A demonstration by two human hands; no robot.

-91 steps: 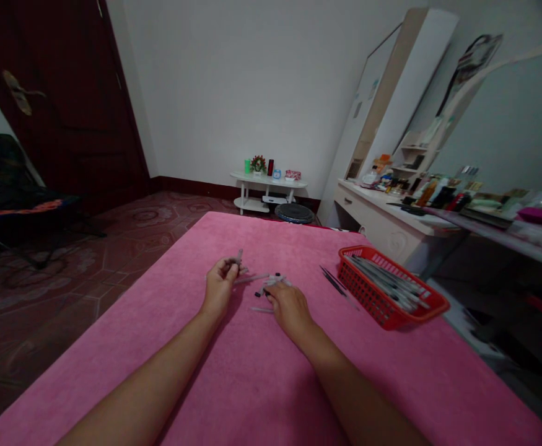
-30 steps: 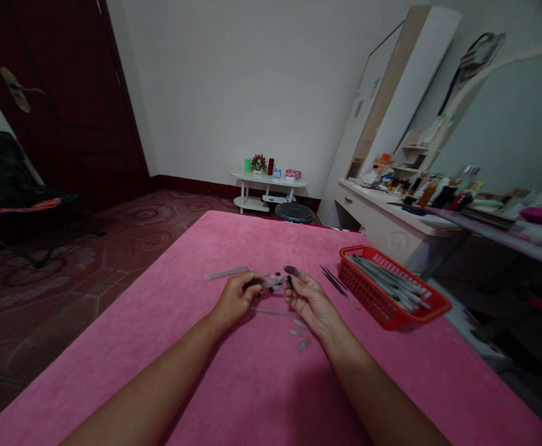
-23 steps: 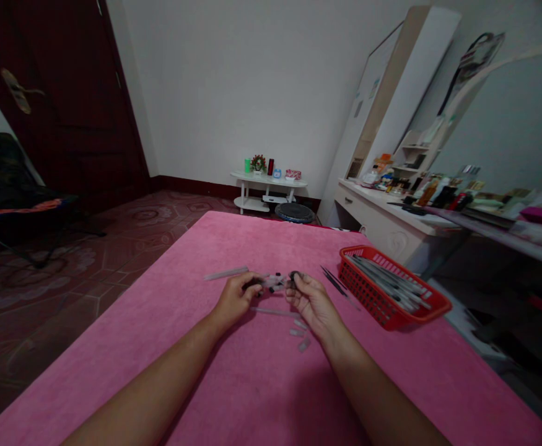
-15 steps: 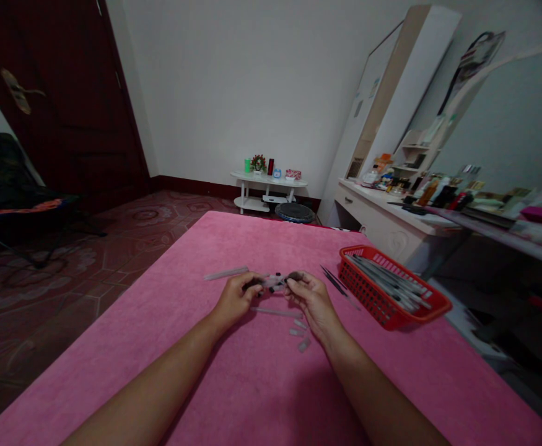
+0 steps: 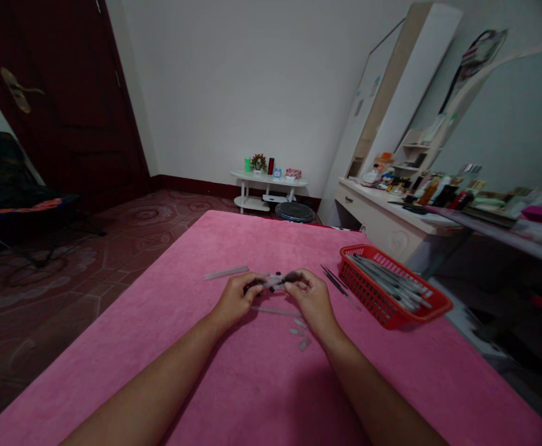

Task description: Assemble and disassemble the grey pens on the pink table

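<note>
Both my hands meet over the middle of a pink cloth-covered table (image 5: 233, 384). My left hand (image 5: 234, 300) is closed, its fingertips pinching the dark end of a small pen part. My right hand (image 5: 311, 297) is closed too, pinching a dark piece against the same bunch of pen parts (image 5: 274, 282) between the hands. A clear pen barrel (image 5: 227, 272) lies apart to the left. Another clear tube (image 5: 275, 311) and a few small clear caps (image 5: 300, 334) lie on the cloth under my right wrist.
A red plastic basket (image 5: 433, 308) with several grey pens stands at the right. Thin black refills (image 5: 332, 279) lie beside it. A dressing table (image 5: 382, 220) with bottles is at the far right, a small white table (image 5: 269, 183) by the wall, a dark door at left.
My left hand laid the clear barrel down at the left and came in to the parts. My right hand turned over and closed onto the dark piece, meeting the left.
</note>
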